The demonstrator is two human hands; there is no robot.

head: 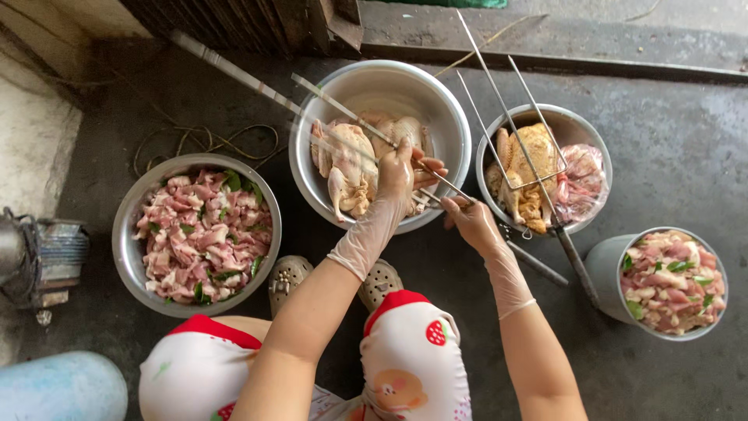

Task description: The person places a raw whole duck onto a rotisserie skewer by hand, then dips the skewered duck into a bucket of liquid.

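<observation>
My left hand (401,175), in a thin clear glove, grips a long metal skewer (351,113) that runs up to the left over a large steel bowl (444,117). A raw plucked chicken (349,168) lies in that bowl under the skewer. My right hand (471,218), also gloved, pinches the lower end of the skewer bars just past the bowl's rim. Both hands are close together at the bowl's near right edge.
A steel bowl of sliced raw meat with green leaves (199,234) sits at the left. A smaller bowl (596,148) at right holds a yellow chicken, a bag of offal and a pronged metal fork (514,101). A pot of sliced meat (672,281) stands far right. My sandalled feet (288,277) rest on wet concrete.
</observation>
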